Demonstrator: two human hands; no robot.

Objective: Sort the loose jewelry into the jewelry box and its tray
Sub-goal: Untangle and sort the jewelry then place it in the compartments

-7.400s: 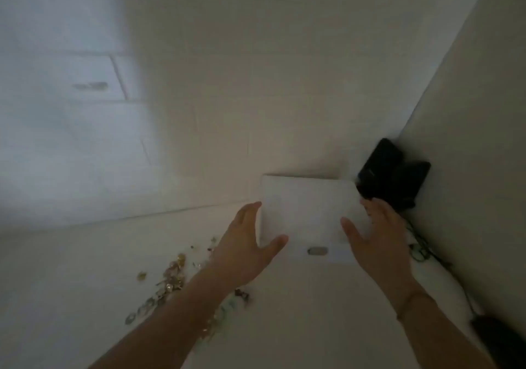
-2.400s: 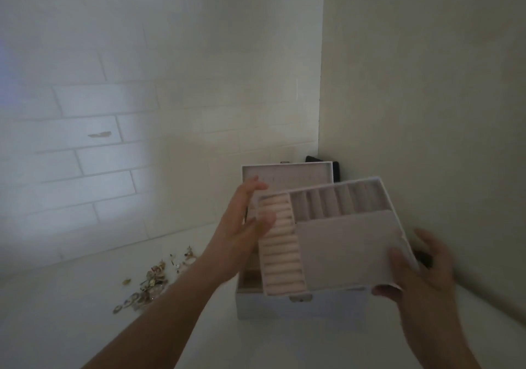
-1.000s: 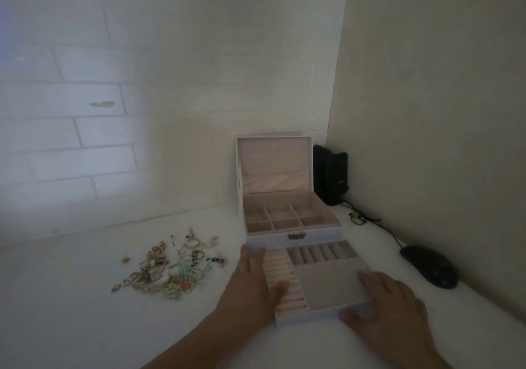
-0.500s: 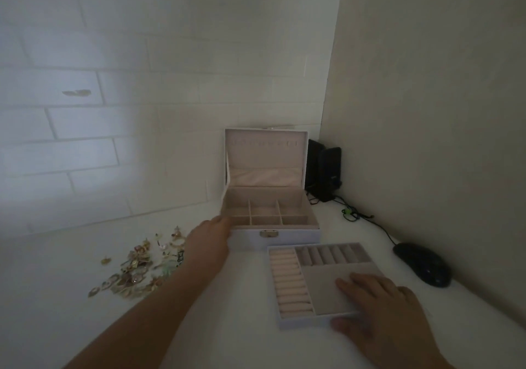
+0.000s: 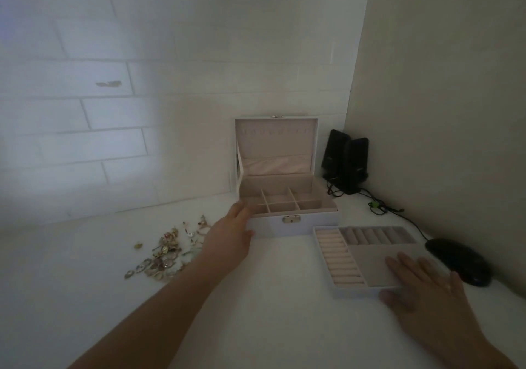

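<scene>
- Since half a second ago, little has shifted: the left hand (image 5: 230,236) is kept at the front left corner of the jewelry box (image 5: 293,224), and the right hand (image 5: 421,289) is kept on the tray (image 5: 341,254); the box and tray are seen slightly farther right in the view.
- Two bare hands are counted. Nearest, the right hand is laid flat on the tray's near right corner, fingers straight and spread, thumb against the front edge; nothing is pinched.
- One tray is seen lying flat on the surface, just in front and to the right of the box, with a column of ring rolls on its left, a row of narrow slots along the back, and one plain open section under the fingers.
- The left hand is stretched forward, fingers together and touching the box's left front corner; whether the corner is gripped cannot be told.
- One pile of loose jewelry (image 5: 165,254) is spread on the surface left of the left forearm, apart from the box; the pieces are too small to count.
- One jewelry box is stood open, lid upright, six compartments shown, one clasp at the front.
- One dark mouse (image 5: 458,260) is placed right of the tray; two black speakers (image 5: 345,163) are stood in the corner with a cable (image 5: 398,212) trailing.
- The white surface (image 5: 270,326) is bounded by a white brick wall (image 5: 113,112) behind and a plain wall (image 5: 441,98) on the right.
</scene>
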